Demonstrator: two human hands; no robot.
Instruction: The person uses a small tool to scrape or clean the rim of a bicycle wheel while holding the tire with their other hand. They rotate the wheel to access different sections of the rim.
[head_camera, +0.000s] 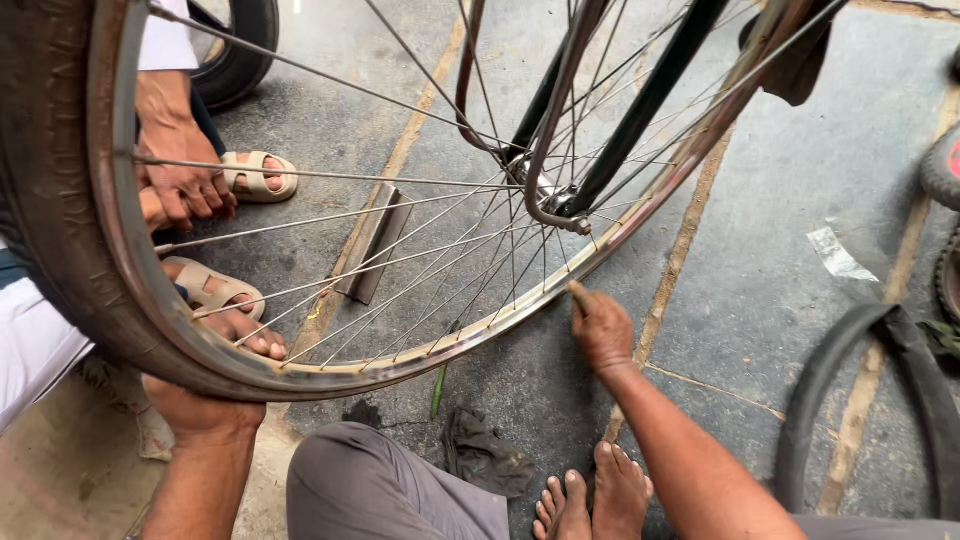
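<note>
Bicycle wheel (300, 230): left hand (200, 412) grips its tyre; right hand (600, 330), loosely curled, fingers its rim.

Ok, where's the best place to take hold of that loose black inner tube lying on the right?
Probably the top of the inner tube's arch, coming from above on the right hand's side. There the rubber loop curves up clear of the concrete floor with open ground inside and outside it, so fingers can close around its narrow band. Its lower ends run out of view.

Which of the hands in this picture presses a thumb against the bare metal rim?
The wearer's right hand, at lower centre; the left hand grips the tyre.
</note>
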